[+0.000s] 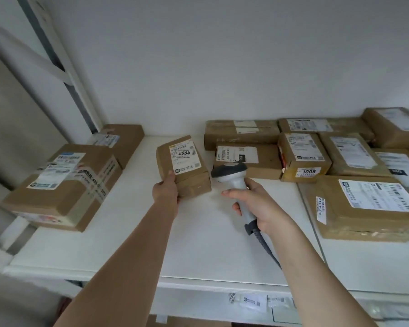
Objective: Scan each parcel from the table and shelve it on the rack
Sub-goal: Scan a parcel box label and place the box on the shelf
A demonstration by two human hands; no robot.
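Note:
A small brown cardboard parcel (187,175) with a white label reading 2004 rests tilted on the white rack shelf (198,232). My left hand (167,188) grips its near left corner. My right hand (257,205) holds a grey and white handheld barcode scanner (234,182) by its handle. The scanner head sits just right of the parcel and points away from me, and its dark cable runs back under my right forearm.
Two taped boxes (64,185) sit at the shelf's left, one behind the other. Several labelled parcels (302,156) fill the back right, one marked 1006, with a large flat box (373,206) at the right. A white wall stands behind. A lower shelf edge (257,300) carries label stickers.

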